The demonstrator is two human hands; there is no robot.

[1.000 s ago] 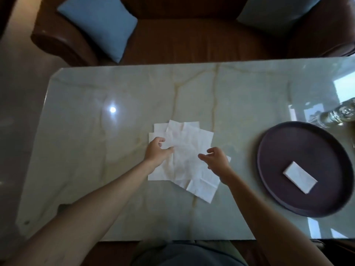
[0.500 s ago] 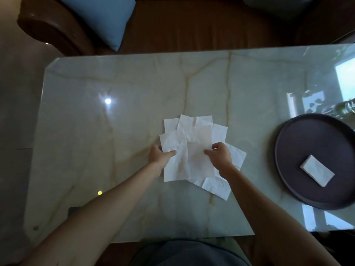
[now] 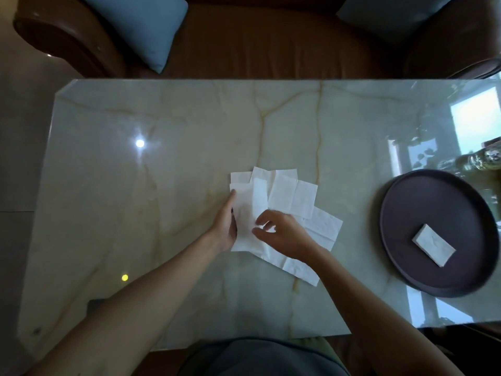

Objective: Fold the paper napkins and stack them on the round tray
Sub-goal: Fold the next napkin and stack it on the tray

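A glossy pale marble bench (image 3: 168,202) with thin yellowish veins carries bright reflections: a round white light spot (image 3: 140,143), a small yellow dot (image 3: 124,277) and window light along its right side. Beyond its far edge stands a brown leather sofa (image 3: 260,42) with a blue cushion (image 3: 141,25) at the left and another blue cushion (image 3: 390,14) at the right. A clear glass object (image 3: 485,158), blurred, sits at the bench's right edge.

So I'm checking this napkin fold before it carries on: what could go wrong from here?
The loose napkins overlap in a fan, so the right hand may drag two sheets at once. The left hand lies only along the top napkin's edge, so it could skew. The folded napkin sits off-centre on the round tray.
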